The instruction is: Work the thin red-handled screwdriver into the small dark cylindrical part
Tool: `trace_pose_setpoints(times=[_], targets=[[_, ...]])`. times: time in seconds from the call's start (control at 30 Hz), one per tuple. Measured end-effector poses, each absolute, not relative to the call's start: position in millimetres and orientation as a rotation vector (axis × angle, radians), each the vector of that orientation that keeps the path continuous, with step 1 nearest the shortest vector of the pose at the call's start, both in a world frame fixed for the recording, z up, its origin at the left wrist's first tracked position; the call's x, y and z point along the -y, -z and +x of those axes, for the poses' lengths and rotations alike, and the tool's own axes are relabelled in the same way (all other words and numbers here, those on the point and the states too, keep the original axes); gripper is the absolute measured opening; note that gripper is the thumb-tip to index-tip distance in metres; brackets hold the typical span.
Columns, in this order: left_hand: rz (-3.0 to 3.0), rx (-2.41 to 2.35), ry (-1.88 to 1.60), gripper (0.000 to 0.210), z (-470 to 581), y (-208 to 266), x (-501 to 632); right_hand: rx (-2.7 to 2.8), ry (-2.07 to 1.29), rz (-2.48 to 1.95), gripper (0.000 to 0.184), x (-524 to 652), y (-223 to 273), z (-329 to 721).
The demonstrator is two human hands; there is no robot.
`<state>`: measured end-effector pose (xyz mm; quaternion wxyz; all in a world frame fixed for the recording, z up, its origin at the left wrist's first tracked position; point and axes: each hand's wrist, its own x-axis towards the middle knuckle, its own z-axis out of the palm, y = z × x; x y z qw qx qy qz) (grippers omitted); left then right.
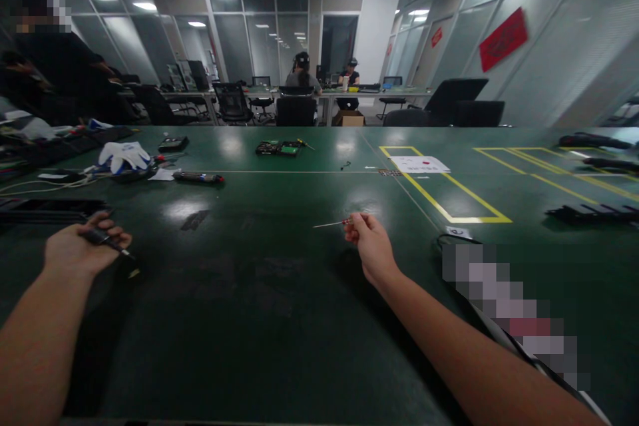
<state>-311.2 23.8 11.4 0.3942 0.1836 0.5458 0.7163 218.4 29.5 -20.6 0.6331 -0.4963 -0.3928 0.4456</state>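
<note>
My left hand (90,246) is at the left above the green table, its fingers closed loosely around a black-handled tool (100,237). The tool's thin shaft slants down to the right and ends in a pale yellowish tip; its exact kind is unclear. Right of centre, my right hand (369,239) pinches a thin screwdriver (329,224) by its red end. That slim metal shaft points left, roughly level, just above the tabletop. The fingers cover most of its handle. Both hands are well apart, and neither tool touches the other.
The green table (224,339) carries white gloves (124,156), a dark pen-shaped tool (198,177), an open kit case (279,148), and a paper sheet (419,164) by yellow tape. A blurred-out device (499,306) lies near my right forearm. People sit and stand beyond.
</note>
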Motion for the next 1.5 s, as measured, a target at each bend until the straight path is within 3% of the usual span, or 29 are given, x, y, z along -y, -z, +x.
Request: trace_pose_setpoints(times=[0.27, 1.5], targets=[[0.261, -1.299, -1.953, 0.018, -315.4, -9.5, -29.6, 0.895, -1.029, -1.125, 0.031, -29.9, 20.3, 217.8], [0.498, -1.346, -1.884, 0.030, -316.1, -7.9, -29.2, 0.929, -1.023, -1.153, 0.027, -27.0, 19.2, 218.3]])
